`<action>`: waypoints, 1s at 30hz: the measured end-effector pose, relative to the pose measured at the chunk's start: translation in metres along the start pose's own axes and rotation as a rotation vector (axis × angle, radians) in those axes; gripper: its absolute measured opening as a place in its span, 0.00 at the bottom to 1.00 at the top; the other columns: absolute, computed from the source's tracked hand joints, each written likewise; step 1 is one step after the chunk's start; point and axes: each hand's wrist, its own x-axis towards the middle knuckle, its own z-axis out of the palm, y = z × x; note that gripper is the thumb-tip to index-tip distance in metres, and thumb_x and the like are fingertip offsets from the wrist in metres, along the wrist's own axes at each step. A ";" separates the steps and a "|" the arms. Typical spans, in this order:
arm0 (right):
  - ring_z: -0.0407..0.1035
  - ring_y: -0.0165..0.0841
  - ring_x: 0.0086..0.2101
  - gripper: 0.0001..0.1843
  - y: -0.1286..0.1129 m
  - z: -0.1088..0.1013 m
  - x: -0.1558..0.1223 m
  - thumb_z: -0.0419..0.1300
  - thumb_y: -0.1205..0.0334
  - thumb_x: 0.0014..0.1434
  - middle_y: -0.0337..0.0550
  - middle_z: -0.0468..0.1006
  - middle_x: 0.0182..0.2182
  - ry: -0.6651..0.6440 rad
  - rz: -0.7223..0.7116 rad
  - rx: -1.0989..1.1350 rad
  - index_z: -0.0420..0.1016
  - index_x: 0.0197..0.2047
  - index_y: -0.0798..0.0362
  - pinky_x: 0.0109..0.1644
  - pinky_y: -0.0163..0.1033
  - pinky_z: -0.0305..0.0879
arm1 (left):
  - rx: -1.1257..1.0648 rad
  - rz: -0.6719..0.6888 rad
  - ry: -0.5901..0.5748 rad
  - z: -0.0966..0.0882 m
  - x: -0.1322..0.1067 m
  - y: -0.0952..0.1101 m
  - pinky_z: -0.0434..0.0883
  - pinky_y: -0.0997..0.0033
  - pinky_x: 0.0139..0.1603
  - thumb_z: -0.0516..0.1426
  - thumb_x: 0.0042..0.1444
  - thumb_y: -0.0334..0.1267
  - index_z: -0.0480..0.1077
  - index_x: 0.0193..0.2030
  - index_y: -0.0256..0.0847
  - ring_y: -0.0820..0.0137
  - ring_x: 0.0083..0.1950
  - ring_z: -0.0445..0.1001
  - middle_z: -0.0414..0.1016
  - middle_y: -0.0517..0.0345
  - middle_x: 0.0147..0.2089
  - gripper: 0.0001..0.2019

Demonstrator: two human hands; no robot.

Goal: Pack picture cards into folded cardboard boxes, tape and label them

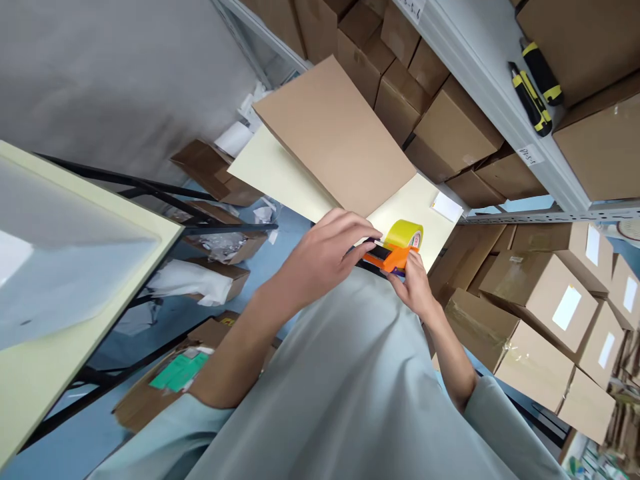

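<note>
An orange tape dispenser (393,256) with a yellow tape roll (405,234) sits at the near edge of a pale yellow table (280,175). My right hand (413,283) grips the dispenser's handle from below. My left hand (327,252) is curled over its rear end, fingertips touching it. A flat brown cardboard sheet (333,133) lies on the table just beyond the dispenser.
Metal shelving (493,100) at right holds many brown boxes (450,130) and two yellow-black screwdrivers (535,90). Labelled boxes (545,300) are stacked below. Another table (75,267) stands at left, with open boxes and scraps (215,247) on the blue floor.
</note>
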 end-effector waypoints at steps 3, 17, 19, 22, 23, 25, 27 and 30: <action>0.75 0.49 0.47 0.08 0.003 -0.003 0.001 0.59 0.54 0.75 0.50 0.81 0.44 -0.038 -0.039 -0.032 0.74 0.52 0.46 0.58 0.61 0.74 | -0.028 -0.007 0.009 0.005 -0.006 -0.010 0.76 0.56 0.62 0.53 0.78 0.46 0.79 0.50 0.47 0.62 0.53 0.79 0.83 0.54 0.48 0.13; 0.76 0.52 0.52 0.17 0.008 0.004 0.017 0.60 0.45 0.75 0.54 0.83 0.48 -0.267 -0.021 -0.097 0.76 0.57 0.47 0.63 0.65 0.73 | -0.152 -0.238 0.095 0.039 -0.050 -0.052 0.78 0.60 0.55 0.55 0.77 0.41 0.73 0.60 0.44 0.64 0.49 0.78 0.80 0.53 0.49 0.12; 0.76 0.53 0.53 0.17 0.008 0.007 0.022 0.60 0.46 0.75 0.53 0.83 0.48 -0.307 -0.015 -0.094 0.77 0.56 0.47 0.63 0.64 0.73 | -0.174 -0.254 0.107 0.042 -0.055 -0.060 0.78 0.61 0.55 0.55 0.76 0.39 0.76 0.53 0.44 0.64 0.48 0.78 0.79 0.53 0.49 0.09; 0.76 0.51 0.51 0.16 0.011 0.014 0.026 0.60 0.46 0.74 0.51 0.83 0.45 -0.342 0.002 -0.095 0.77 0.53 0.47 0.63 0.62 0.73 | -0.215 -0.297 0.144 0.049 -0.063 -0.072 0.78 0.64 0.51 0.57 0.74 0.37 0.76 0.48 0.44 0.67 0.45 0.77 0.77 0.53 0.51 0.06; 0.76 0.51 0.50 0.16 0.012 0.017 0.026 0.61 0.45 0.73 0.50 0.82 0.44 -0.343 0.011 -0.101 0.78 0.51 0.47 0.62 0.60 0.73 | -0.230 -0.315 0.161 0.052 -0.065 -0.075 0.78 0.65 0.50 0.58 0.73 0.37 0.76 0.48 0.43 0.68 0.44 0.77 0.77 0.53 0.52 0.05; 0.76 0.50 0.47 0.18 0.015 0.023 0.026 0.63 0.40 0.71 0.48 0.81 0.39 -0.338 0.047 -0.121 0.77 0.45 0.47 0.58 0.57 0.75 | -0.260 -0.355 0.181 0.058 -0.071 -0.082 0.77 0.67 0.46 0.58 0.72 0.36 0.76 0.48 0.43 0.71 0.40 0.75 0.77 0.53 0.53 0.05; 0.76 0.49 0.43 0.24 0.018 0.029 0.026 0.64 0.33 0.68 0.46 0.79 0.35 -0.349 0.097 -0.142 0.75 0.40 0.47 0.52 0.54 0.76 | -0.292 -0.404 0.176 0.064 -0.076 -0.088 0.75 0.69 0.43 0.58 0.71 0.35 0.77 0.47 0.42 0.73 0.36 0.73 0.78 0.55 0.49 0.05; 0.75 0.46 0.40 0.30 0.022 0.035 0.027 0.62 0.26 0.67 0.45 0.77 0.33 -0.403 0.147 -0.168 0.74 0.38 0.47 0.48 0.50 0.76 | -0.352 -0.496 0.166 0.073 -0.084 -0.097 0.72 0.72 0.38 0.60 0.70 0.36 0.77 0.45 0.41 0.74 0.32 0.70 0.79 0.59 0.41 0.05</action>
